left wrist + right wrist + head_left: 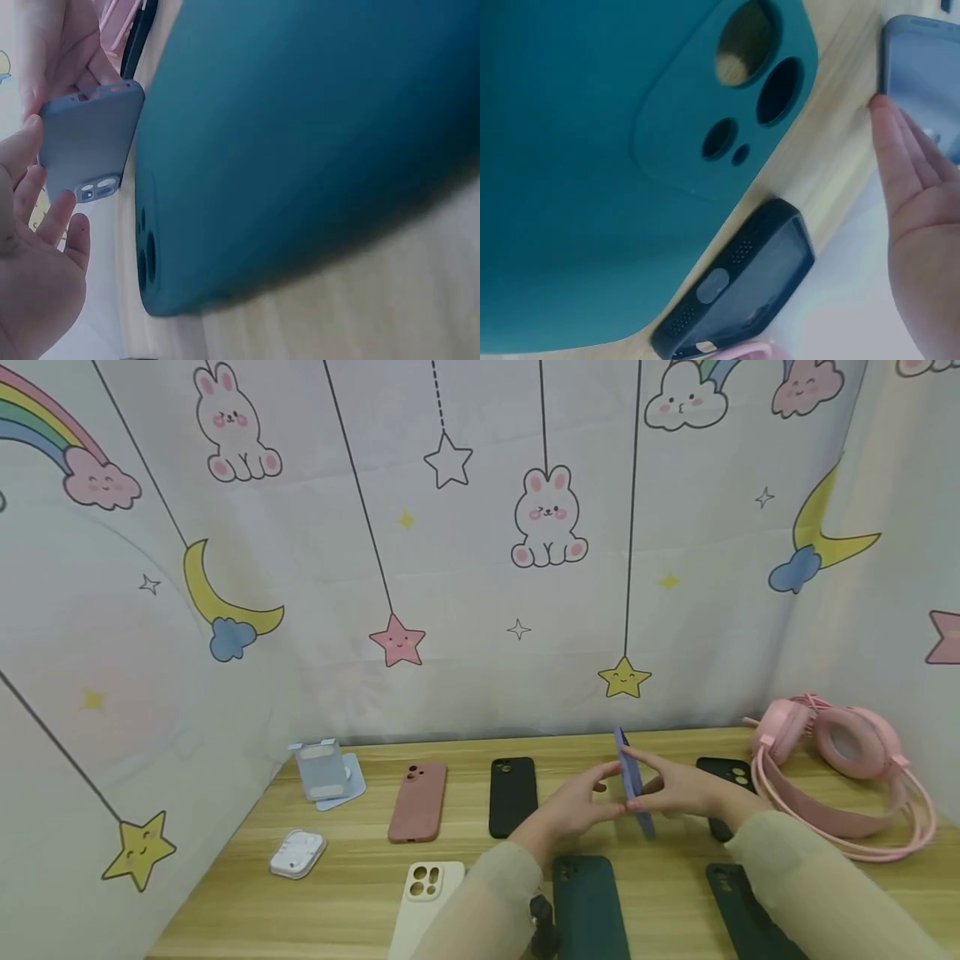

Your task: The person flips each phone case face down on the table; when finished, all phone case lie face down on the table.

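A lavender-blue phone case (634,785) is held up on edge, tilted, between both hands above the right half of the table. My left hand (576,802) holds its left side with thumb and fingertips. From the other side my right hand (678,787) grips it with thumb and fingers. In the left wrist view, camera holes and port cutouts show on the phone case (94,139). A dark green case (592,906) lies in front of the hands. Behind my right wrist, a black case (726,770) is partly hidden.
Further left lie a black case (513,797), a pink case (417,802) and a cream case (423,893). A light blue stand (324,770) and white boxed earphones (297,854) sit at the left. Pink headphones (858,743) are at the right; another green case (742,902) lies before them.
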`<state>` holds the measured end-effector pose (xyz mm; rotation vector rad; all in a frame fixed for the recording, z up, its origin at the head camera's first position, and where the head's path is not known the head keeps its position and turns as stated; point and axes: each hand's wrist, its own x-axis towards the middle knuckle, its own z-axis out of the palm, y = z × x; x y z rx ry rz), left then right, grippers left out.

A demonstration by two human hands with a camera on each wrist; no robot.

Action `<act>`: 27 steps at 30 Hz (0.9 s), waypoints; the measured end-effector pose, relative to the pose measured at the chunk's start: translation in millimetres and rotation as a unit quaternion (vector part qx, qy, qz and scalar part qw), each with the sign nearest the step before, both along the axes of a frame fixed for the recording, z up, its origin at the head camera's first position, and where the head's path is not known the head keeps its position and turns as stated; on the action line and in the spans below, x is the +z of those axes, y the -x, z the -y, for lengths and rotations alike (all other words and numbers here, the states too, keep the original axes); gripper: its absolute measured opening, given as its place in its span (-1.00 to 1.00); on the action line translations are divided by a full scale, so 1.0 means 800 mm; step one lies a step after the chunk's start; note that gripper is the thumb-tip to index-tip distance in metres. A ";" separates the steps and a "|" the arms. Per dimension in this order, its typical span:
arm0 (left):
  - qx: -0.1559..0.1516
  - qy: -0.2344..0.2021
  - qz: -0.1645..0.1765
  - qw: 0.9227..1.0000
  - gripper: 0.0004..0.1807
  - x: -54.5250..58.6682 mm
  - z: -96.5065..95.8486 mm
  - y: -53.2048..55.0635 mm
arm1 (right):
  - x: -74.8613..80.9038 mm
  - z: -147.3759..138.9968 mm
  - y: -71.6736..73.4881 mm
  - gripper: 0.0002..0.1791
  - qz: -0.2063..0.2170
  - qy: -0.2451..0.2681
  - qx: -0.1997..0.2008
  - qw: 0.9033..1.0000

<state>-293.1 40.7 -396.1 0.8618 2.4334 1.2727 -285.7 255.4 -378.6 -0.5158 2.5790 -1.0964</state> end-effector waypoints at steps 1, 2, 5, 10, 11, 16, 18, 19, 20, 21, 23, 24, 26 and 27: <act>-0.003 -0.002 0.004 1.000 -0.36 0.000 0.000 0.000 | 0.000 0.000 0.000 0.00 -0.004 -0.003 0.004 1.000; -0.005 -0.006 0.009 1.000 -0.37 0.000 -0.001 -0.001 | 0.000 0.000 0.000 -0.01 -0.005 -0.006 0.005 1.000; -0.004 -0.012 0.015 1.000 -0.36 0.000 0.000 -0.002 | 0.000 0.000 0.000 -0.02 -0.006 -0.008 0.007 1.000; -0.002 -0.023 0.026 0.999 -0.33 0.001 0.003 -0.004 | -0.004 0.001 -0.001 -0.04 0.010 0.032 0.007 0.999; -0.002 -0.022 0.027 0.999 -0.32 0.001 0.004 -0.004 | -0.005 0.000 -0.001 -0.04 0.015 0.042 0.005 0.999; -0.002 -0.011 0.035 0.999 -0.28 -0.002 0.004 -0.002 | -0.009 -0.009 -0.007 -0.05 0.065 0.102 -0.009 0.993; -0.002 -0.007 0.044 0.999 -0.26 -0.002 0.004 -0.001 | -0.009 -0.013 -0.009 -0.04 0.077 0.110 -0.013 0.991; -0.002 -0.003 0.047 0.999 -0.25 -0.003 0.005 -0.001 | -0.007 -0.015 -0.009 -0.03 0.076 0.106 -0.012 0.991; -0.001 0.002 0.051 0.999 -0.24 -0.003 0.005 0.000 | -0.006 -0.017 -0.010 -0.02 0.074 0.102 -0.011 0.992; -0.001 0.007 0.053 0.999 -0.23 -0.003 0.006 0.000 | -0.004 -0.018 -0.010 -0.01 0.072 0.097 -0.011 0.993; 0.000 0.018 0.060 0.998 -0.21 -0.004 0.008 0.000 | 0.000 -0.021 -0.010 0.00 0.066 0.084 -0.008 0.994; -0.002 0.023 0.061 0.998 -0.21 -0.004 0.009 0.000 | 0.002 -0.023 -0.011 0.00 0.061 0.075 -0.007 0.995; -0.004 0.030 0.064 0.997 -0.20 -0.006 0.010 0.000 | 0.007 -0.026 -0.012 0.01 0.052 0.055 -0.007 0.997; -0.006 0.033 0.065 0.997 -0.19 -0.006 0.010 0.000 | 0.009 -0.028 -0.013 0.02 0.048 0.044 -0.009 0.998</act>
